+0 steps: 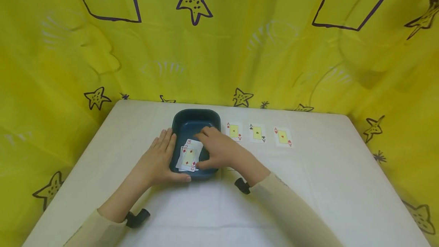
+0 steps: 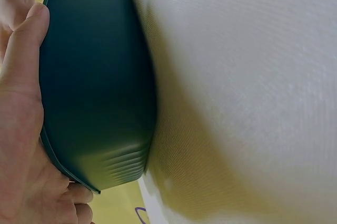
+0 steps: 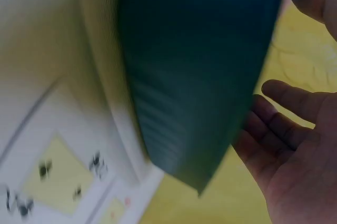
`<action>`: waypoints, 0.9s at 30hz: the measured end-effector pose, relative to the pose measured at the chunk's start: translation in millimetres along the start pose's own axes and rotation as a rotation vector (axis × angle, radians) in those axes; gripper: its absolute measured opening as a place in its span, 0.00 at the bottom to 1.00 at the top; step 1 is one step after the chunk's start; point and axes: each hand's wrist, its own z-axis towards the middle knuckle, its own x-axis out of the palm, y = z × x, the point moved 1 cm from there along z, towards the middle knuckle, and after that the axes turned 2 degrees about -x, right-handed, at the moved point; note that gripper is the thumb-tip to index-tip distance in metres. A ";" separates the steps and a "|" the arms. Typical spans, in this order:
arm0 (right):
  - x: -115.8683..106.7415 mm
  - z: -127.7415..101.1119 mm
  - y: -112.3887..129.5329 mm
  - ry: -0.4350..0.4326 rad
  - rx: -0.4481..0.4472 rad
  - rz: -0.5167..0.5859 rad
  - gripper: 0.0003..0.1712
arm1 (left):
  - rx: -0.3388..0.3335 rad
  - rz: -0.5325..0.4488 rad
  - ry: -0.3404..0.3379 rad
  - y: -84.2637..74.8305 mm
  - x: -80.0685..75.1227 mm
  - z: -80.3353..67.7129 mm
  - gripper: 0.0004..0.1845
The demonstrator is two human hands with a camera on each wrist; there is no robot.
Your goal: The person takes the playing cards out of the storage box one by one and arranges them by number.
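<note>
A dark teal plastic bin (image 1: 196, 114) stands on the table, with playing cards lying in its near part. On top is a two of diamonds (image 1: 188, 157), partly covering a card marked 3 (image 1: 197, 143). My left hand (image 1: 156, 161) rests against the bin's left rim, fingers fairly straight and thumb along the near rim. Over the bin's right side is my right hand (image 1: 217, 148), thumb and fingers spread apart and no card visible between them. In the right wrist view, a blurred card with black club marks (image 3: 58, 176) lies beside the bin.
Right of the bin, an ace of diamonds (image 1: 234, 132), an ace of clubs (image 1: 257, 133) and an ace of hearts (image 1: 282, 137) lie in a row on the white-covered table (image 1: 308, 186). A yellow patterned curtain (image 1: 219, 60) hangs behind the table.
</note>
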 end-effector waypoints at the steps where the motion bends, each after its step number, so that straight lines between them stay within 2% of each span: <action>1: 4.2 4.0 2.8 0.011 -0.008 -0.001 0.48 | 0.004 -0.002 -0.005 0.3 -0.1 -0.4 0.79; 5: 16.6 16.7 11.6 0.058 -0.013 -0.004 0.48 | 0.012 -0.008 -0.012 0.4 -0.2 -0.7 0.78; 13: 31.5 33.0 15.3 0.112 0.036 -0.069 0.51 | 0.006 0.001 -0.010 -1.2 -0.3 -1.3 0.78; 19: 40.4 36.1 14.0 0.127 0.076 -0.134 0.55 | 0.010 -0.001 -0.008 -1.8 0.0 -1.1 0.78; 27: 43.2 43.5 17.8 0.125 0.108 -0.160 0.56 | 0.010 0.000 -0.013 -0.6 -1.5 -0.3 0.78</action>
